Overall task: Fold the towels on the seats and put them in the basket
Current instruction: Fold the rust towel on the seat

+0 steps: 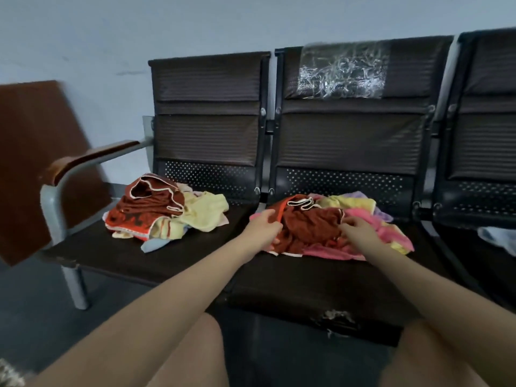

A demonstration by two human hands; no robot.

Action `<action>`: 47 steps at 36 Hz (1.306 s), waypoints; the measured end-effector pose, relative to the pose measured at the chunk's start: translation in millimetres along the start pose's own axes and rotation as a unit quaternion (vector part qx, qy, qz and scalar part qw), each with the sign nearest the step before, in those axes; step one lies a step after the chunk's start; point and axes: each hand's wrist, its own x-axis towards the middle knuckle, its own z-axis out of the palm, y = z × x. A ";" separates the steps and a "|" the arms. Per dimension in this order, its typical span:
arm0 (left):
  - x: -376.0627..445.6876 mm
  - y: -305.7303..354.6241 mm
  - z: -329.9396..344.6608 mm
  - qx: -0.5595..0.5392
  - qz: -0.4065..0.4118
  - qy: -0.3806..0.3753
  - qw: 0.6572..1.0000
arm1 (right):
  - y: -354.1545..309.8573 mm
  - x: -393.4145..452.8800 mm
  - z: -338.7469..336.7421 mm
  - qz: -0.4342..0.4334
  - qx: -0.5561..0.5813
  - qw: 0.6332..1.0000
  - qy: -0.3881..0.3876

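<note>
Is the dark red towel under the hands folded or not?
Not folded: the dark red towel lies crumpled, gripped by the left hand and right hand.

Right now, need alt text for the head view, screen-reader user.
Both hands, left hand and right hand, grip a rust-red towel atop a pink and yellow heap on the middle seat of a dark bench. A second towel pile lies on the left seat. No basket is visible.

Dim, cool, even indoor light, soft faint shadows, glare on the plastic wrap point(342, 69), wide-angle bending at edges, slight blur on the brown board point(36, 152)
</note>
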 end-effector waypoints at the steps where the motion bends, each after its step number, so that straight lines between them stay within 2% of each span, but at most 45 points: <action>1: 6.0 -5.4 2.0 0.007 -0.008 0.003 1.000 | 5.1 9.3 0.3 -0.002 -0.006 1.000 0.000; 9: 52.7 -46.7 -15.8 0.147 -0.036 0.033 0.988 | -26.0 25.1 0.8 -0.065 -0.139 0.988 -0.009; 14: 92.0 -57.3 -26.4 0.161 -0.058 0.062 0.983 | -37.0 46.4 3.0 -0.094 -0.210 0.972 -0.044; 17: 114.4 -70.1 -22.4 0.186 -0.059 0.049 0.980 | -43.0 57.7 7.2 -0.115 -0.241 0.963 -0.043; 23: 140.8 -88.1 -4.5 0.215 -0.042 0.010 0.976 | -27.7 83.6 27.0 -0.169 -0.226 0.959 -0.017; 25: 146.1 -91.8 -4.0 0.241 -0.032 0.015 0.970 | -20.9 86.4 34.8 -0.175 -0.200 0.963 -0.040; 27: 150.1 -93.3 -6.7 0.249 -0.010 0.023 0.968 | -13.8 90.4 42.9 -0.176 -0.221 0.956 -0.081; 30: 149.5 -91.1 -12.3 0.210 0.030 0.031 0.977 | -8.2 93.0 52.1 -0.164 -0.267 0.943 -0.114; 33: 143.7 -85.4 -16.2 0.160 0.052 0.037 0.985 | -9.0 89.2 52.6 -0.188 -0.303 0.926 -0.124; 36: 136.7 -74.4 -19.6 0.121 0.061 0.075 0.988 | -10.4 85.0 40.7 -0.217 -0.269 0.932 -0.112; 41: 127.4 -55.8 -31.7 0.049 0.089 0.159 0.982 | -15.8 67.8 7.7 -0.231 -0.193 0.953 -0.030; 47: 98.4 -33.2 -49.4 -0.072 0.114 0.174 0.975 | -12.6 52.4 -37.7 -0.171 -0.039 0.981 0.079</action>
